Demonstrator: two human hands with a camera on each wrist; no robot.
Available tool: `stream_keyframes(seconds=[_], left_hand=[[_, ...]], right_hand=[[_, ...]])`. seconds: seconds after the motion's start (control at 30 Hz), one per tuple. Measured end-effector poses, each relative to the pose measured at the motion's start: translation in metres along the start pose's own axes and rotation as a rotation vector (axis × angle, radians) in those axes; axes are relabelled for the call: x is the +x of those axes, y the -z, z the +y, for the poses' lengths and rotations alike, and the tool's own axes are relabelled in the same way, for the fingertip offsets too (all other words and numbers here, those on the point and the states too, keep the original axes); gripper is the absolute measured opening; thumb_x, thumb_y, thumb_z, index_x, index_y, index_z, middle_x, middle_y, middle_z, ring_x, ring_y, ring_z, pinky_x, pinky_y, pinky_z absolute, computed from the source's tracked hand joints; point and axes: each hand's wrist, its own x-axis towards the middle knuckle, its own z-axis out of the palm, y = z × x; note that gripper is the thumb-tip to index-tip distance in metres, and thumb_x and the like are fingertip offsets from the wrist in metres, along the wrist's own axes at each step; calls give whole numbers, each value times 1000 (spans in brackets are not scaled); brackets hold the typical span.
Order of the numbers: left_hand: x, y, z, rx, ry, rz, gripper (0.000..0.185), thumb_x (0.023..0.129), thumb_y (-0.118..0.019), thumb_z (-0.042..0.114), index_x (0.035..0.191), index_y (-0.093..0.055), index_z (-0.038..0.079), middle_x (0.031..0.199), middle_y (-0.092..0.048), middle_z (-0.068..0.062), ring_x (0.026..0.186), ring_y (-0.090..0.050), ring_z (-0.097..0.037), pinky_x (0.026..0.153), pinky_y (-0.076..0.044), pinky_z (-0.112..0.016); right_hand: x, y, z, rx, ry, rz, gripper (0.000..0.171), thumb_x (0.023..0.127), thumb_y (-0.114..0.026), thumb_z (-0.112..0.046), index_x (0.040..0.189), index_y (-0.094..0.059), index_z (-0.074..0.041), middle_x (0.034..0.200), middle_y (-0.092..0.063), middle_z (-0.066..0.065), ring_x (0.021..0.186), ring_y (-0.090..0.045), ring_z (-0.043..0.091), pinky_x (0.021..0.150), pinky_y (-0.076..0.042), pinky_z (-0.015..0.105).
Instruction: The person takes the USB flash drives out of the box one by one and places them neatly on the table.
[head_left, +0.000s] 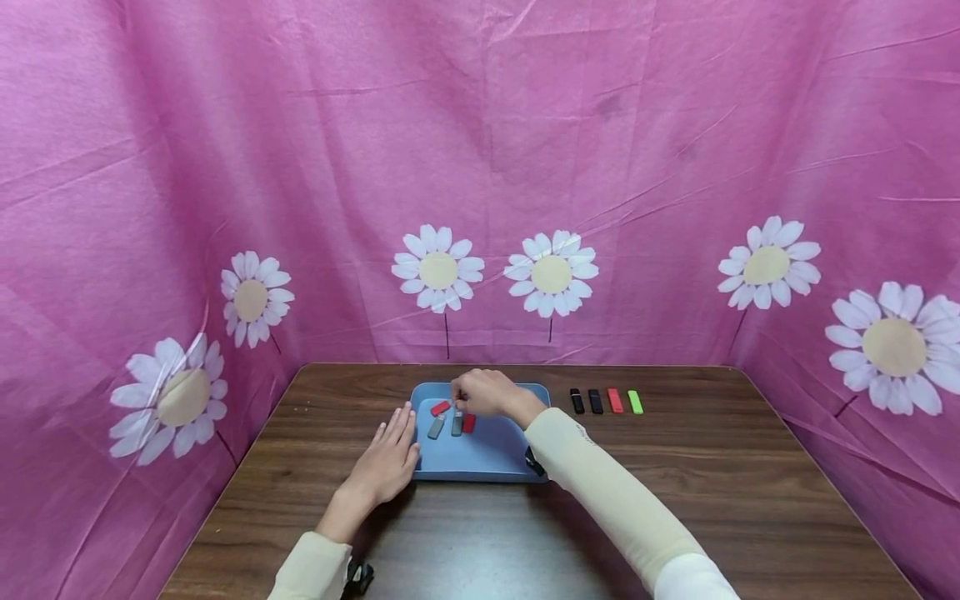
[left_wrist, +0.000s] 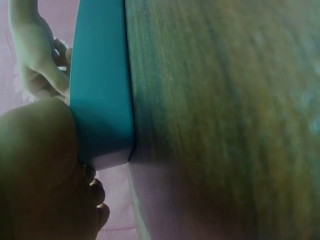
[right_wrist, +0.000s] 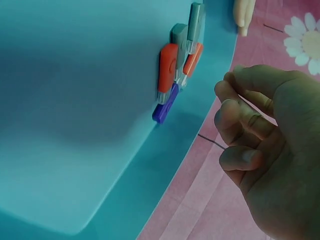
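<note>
In the head view a blue tray (head_left: pixel 480 458) holds several USB sticks with their plugs bared. A red USB stick (head_left: pixel 440 408) lies near its left edge, with a grey USB stick (head_left: pixel 436 427) below it. Another grey USB stick (head_left: pixel 457 425) lies beside a second red USB stick (head_left: pixel 468 423). The right wrist view also shows a purple USB stick (right_wrist: pixel 165 104) among them. My right hand (head_left: pixel 486 392) hovers above the sticks, fingers loosely bent, holding nothing visible. My left hand (head_left: pixel 387 454) rests against the tray's left side, fingers straight.
Right of the tray, a black USB stick (head_left: pixel 577 401), another black stick (head_left: pixel 596 401), a red stick (head_left: pixel 615 400) and a green stick (head_left: pixel 635 402) stand in a row on the wooden table (head_left: pixel 720 475). A pink flowered cloth (head_left: pixel 480 150) hangs around the table.
</note>
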Motion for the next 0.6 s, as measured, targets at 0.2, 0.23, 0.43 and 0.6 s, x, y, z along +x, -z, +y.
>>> stream_keyframes(seconds=[0.2,0.23,0.43,0.6], left_hand=[[-1,-1,0,-22,-9,21,61,112,-45,21,163,-32,-9,175,-25,-23,163,-24,-43,131,-24,-62],[-1,-1,0,-19,-7,18,61,112,-45,21,163,-31,-8,176,-24,-23,163,-24,-42,131,-24,-62],[-1,-2,-3,-10,3,5,61,113,-44,22,164,-30,-8,176,-22,-21,164,-23,-41,132,-23,-61],[0,-3,-3,-27,-15,28,61,112,-44,22,163,-32,-9,175,-25,-24,163,-24,-43,131,-24,-62]], right_hand=[[11,-6,-7,-28,-7,-31,7,102,-71,-20,99,-76,-19,87,-67,-8,74,-55,8,67,-46,24],[13,-7,-8,-33,-6,-37,7,102,-71,-21,99,-76,-19,88,-68,-8,75,-56,8,68,-47,24],[22,-15,-15,-44,-34,-78,8,103,-70,-25,100,-77,-21,93,-71,-9,77,-58,7,72,-51,26],[27,-18,-21,-69,-75,-122,11,104,-71,-31,104,-77,-22,97,-74,-9,79,-60,7,76,-53,28]])
